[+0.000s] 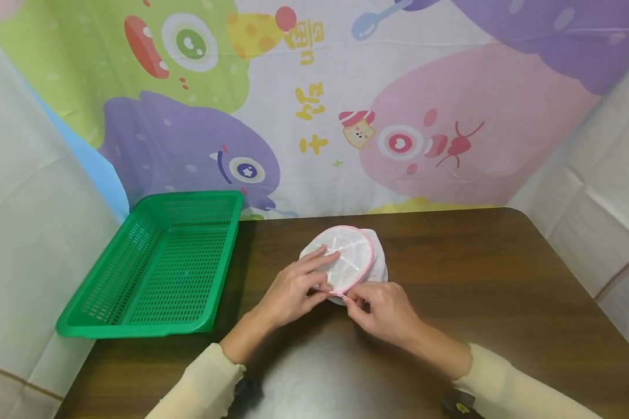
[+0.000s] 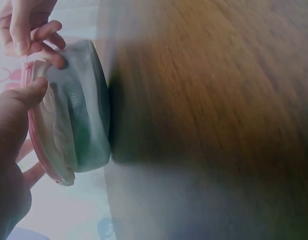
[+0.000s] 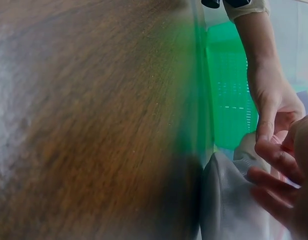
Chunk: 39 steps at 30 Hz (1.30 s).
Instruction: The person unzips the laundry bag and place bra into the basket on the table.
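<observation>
A round white mesh laundry bag [image 1: 346,256] with a pink zipped edge sits on the table, its lid panel uppermost. My left hand [image 1: 295,291] grips the bag's near left edge, thumb on the side and fingers spread over the lid. At the near edge, my right hand [image 1: 381,308] pinches the small zipper pull [image 1: 342,295] between thumb and forefinger. In the left wrist view the bag's soft side wall [image 2: 86,110] stands up from the table, and the pink zipper [image 2: 36,135] curves along its rim. The right wrist view shows both hands close together at the zipper.
A green perforated plastic basket [image 1: 217,291] stands at the left of the brown wooden table [image 1: 477,279]. Behind the table hangs a cloth printed with cartoon monsters [image 1: 304,75]. Pale covered walls [image 1: 597,192] close in both sides.
</observation>
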Each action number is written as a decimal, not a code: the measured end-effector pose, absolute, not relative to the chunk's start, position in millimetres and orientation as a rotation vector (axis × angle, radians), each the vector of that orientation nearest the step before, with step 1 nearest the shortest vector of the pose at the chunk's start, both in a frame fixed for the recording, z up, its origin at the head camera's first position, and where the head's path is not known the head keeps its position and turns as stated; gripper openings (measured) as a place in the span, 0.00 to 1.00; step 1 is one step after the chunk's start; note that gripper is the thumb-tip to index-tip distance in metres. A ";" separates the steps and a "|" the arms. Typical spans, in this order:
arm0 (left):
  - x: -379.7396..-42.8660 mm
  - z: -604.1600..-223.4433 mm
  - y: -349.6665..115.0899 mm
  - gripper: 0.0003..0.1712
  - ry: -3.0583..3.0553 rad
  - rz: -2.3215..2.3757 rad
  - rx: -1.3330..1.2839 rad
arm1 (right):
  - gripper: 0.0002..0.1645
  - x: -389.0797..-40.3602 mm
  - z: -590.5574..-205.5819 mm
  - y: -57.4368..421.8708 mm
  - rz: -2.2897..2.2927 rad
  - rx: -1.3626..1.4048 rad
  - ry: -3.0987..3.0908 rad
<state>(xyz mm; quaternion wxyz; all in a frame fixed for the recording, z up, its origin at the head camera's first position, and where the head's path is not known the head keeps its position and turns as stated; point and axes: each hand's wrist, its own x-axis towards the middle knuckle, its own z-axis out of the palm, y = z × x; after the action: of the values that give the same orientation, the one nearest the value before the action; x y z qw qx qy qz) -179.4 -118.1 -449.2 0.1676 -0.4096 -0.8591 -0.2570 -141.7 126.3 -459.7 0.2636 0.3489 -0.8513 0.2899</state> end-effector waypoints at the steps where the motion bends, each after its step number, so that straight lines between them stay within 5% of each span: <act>1: -179.6 -449.6 -117.9 0.13 -2.446 -0.734 -1.159 | 0.11 -141.8 -459.5 126.1 0.785 0.942 -2.302; 39: -178.5 -447.0 -112.9 0.14 -2.489 -0.761 -1.094 | 0.10 -141.7 -455.7 123.3 0.792 0.930 -2.311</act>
<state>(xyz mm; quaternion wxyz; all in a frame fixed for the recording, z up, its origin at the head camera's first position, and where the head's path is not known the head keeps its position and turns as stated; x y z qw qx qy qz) -178.5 -112.9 -447.0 0.1584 -0.3827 -0.8704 -0.2662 -141.7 123.3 -455.7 0.2608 0.3436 -0.8534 0.2925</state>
